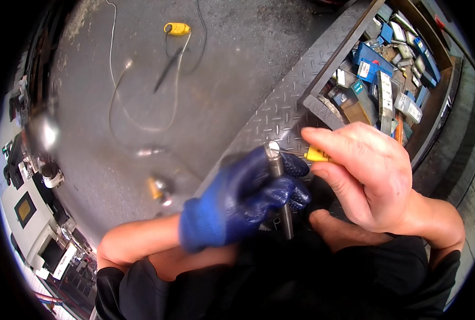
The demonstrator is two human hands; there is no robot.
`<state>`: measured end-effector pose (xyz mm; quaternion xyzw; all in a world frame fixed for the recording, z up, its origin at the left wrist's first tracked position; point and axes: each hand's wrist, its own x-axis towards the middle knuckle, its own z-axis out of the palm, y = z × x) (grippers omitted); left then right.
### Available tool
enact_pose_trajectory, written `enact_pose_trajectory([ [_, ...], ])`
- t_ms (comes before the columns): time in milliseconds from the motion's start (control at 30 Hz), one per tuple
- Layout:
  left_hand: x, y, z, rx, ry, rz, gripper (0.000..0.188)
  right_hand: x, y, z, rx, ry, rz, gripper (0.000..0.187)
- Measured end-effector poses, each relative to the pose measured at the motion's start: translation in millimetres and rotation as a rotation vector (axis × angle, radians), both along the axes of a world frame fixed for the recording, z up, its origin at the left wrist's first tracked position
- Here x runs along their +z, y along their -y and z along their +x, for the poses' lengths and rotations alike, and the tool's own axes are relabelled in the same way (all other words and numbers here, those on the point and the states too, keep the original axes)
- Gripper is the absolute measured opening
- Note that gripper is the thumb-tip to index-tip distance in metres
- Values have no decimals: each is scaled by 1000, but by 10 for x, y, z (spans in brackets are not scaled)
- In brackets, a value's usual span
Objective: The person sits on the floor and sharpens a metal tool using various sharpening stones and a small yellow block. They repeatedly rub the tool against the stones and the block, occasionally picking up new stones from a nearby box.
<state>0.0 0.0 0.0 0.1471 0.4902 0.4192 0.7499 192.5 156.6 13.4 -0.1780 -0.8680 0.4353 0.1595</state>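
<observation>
In a blue coated work glove, my left hand (253,186) is wrapped round a metal tool shank (278,168) that looks like an indexable cutter holder. Its bright tip points away from me, and its lower end reaches down toward my lap. My bare right hand (363,170) pinches the yellow handle (317,154) of a small screwdriver between thumb and fingers. The driver's thin blade (293,153) runs left to the tip of the shank. Whether the blade sits in a screw there is too small to make out.
A wooden-sided tray (309,90) full of small blue, grey and clear boxes stands at the far right on a tread-plate surface (272,114). Across the grey floor lie a yellow device (177,29) and a looping cable (109,114). Machinery (32,208) lines the left.
</observation>
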Motion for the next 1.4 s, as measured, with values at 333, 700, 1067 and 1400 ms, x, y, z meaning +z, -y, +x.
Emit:
enact_pose_trajectory([
  [333,-36,-11,-49,-94,-22,52,46,-66,5,-61,-20,-154,94,39],
  [700,96,-13,36,-162,-371,202,44,22,-34,-52,70,-92,233,41],
  [1067,-129,92,-13,-148,-97,30,50,-114,-122,-92,118,-111,173,31],
  [1400,-1,-8,-94,-239,-85,-60,42,-172,4,-67,23,-152,152,27],
])
